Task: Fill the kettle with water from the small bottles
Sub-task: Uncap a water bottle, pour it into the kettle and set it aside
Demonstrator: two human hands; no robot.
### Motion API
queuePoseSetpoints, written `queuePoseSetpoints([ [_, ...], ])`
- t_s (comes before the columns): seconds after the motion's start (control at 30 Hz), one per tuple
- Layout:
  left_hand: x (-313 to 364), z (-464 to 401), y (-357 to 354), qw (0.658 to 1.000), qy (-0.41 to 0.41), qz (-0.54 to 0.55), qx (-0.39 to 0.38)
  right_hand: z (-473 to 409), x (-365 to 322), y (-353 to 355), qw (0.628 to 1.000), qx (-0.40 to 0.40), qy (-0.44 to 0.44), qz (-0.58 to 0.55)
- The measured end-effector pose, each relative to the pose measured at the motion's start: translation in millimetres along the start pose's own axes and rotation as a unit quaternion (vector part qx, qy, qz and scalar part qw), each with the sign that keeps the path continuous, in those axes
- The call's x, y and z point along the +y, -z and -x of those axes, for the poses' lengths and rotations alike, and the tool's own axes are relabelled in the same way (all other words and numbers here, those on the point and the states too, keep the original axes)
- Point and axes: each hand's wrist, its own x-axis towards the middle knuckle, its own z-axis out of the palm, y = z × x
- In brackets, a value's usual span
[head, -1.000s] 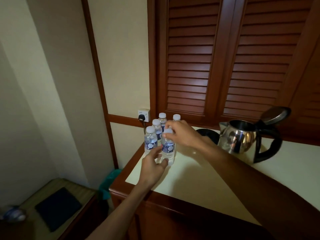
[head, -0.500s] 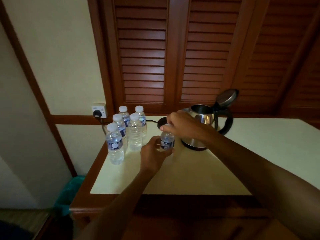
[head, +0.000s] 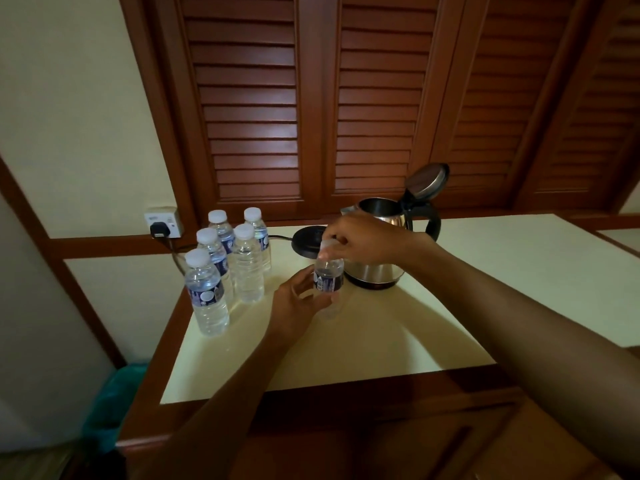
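My left hand grips the body of a small water bottle standing in front of the kettle. My right hand pinches the white cap on top of it. The steel kettle stands just behind, off its base, with its lid tilted up and open. Several other small bottles with white caps stand grouped at the table's left end.
The black kettle base lies behind the held bottle, its cord running to a wall socket. The cream tabletop has a wooden rim. Louvred wooden doors rise behind. A teal bin stands on the floor at the left.
The view has swung right and down. The bottle has come away from the group to the front of the kettle, with both hands still on it.
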Motion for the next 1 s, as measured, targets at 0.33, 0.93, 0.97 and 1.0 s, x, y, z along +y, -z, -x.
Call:
queuePoseSetpoints([
  [0.33, -4, -4, 3, 1.000, -0.006, 0.009, -0.018, 8, 4, 3, 0.999, -0.039, -0.013, -0.019],
  [0.93, -5, 0, -1, 1.000, 0.013, -0.010, -0.010, 85, 43, -53, 0.964, 0.100, -0.176, -0.174],
  [0.97, -5, 0, -3, 1.000, 0.018, -0.016, -0.003, 94, 48, -67, 0.961, 0.076, -0.201, -0.174],
  [1.0, -4, 1, -6, 0.999, 0.021, -0.027, 0.005, 101, 53, -81, 0.959, 0.063, -0.227, -0.158],
])
